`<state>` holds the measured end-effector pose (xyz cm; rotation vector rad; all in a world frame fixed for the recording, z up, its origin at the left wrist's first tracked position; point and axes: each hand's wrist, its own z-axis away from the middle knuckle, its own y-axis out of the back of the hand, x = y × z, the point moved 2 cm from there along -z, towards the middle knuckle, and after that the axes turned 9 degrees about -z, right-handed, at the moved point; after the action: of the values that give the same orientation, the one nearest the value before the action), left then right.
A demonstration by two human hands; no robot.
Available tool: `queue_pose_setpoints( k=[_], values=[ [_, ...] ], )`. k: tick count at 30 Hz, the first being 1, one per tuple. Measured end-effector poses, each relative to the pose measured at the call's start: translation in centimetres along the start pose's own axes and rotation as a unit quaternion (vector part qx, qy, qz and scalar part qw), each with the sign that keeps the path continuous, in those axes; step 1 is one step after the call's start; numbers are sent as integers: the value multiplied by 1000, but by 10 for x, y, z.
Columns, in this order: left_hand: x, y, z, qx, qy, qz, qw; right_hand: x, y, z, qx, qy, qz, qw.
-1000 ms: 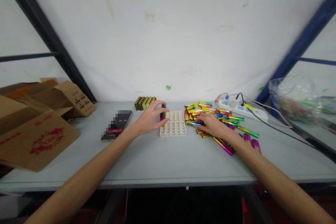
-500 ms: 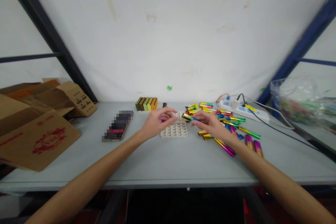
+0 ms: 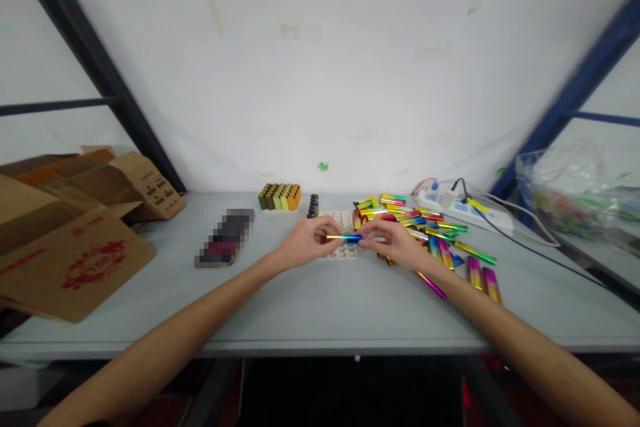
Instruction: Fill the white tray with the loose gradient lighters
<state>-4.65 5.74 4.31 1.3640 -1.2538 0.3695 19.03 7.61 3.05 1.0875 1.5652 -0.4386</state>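
Between my two hands lies a slim, shiny metallic tube (image 3: pixel 344 238), gold at the left and blue at the right, held level. My left hand (image 3: pixel 307 241) is closed on its gold end, and the fingertips of my right hand (image 3: pixel 390 240) pinch the blue end. Under and behind the tube is a white tray (image 3: pixel 344 219) with rows of round holes, partly covered by my hands. A row of small dark pieces (image 3: pixel 313 203) stands along its left side. Right of the tray, beyond my right hand, a loose pile of shiny multicoloured tubes (image 3: pixel 440 217) is spread out.
At the back stands a block of upright green, brown and yellow pieces (image 3: pixel 280 196). A phone (image 3: pixel 225 238) lies left, beside open cardboard boxes (image 3: pixel 95 260). A white power strip (image 3: pixel 465 209) with cables and a clear plastic bag (image 3: pixel 575 180) are at the right.
My right hand has brought the tube left and down, turning it level. My left hand has moved slightly down and right and closed on the tube's gold end.
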Motion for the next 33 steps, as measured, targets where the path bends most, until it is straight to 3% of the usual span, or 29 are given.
queue_pose_setpoints(
  k=[6,10,17,23,27,33],
  values=[
    [-1,1,0,-42,17,-26,999,-3,-1,1,-17,2,-92,996],
    [3,1,1,-58,14,-57,997,-7,1,1,-31,0,-79,996],
    [3,1,-1,-41,14,74,996,-5,15,0,38,53,130,989],
    [-4,5,-5,3,48,151,987,-11,16,0,-8,110,297,948],
    [-5,7,-6,5,68,79,995,-14,16,-1,-20,112,312,943],
    [-5,10,-5,58,46,-73,995,-13,16,0,-40,100,314,943]
  ],
)
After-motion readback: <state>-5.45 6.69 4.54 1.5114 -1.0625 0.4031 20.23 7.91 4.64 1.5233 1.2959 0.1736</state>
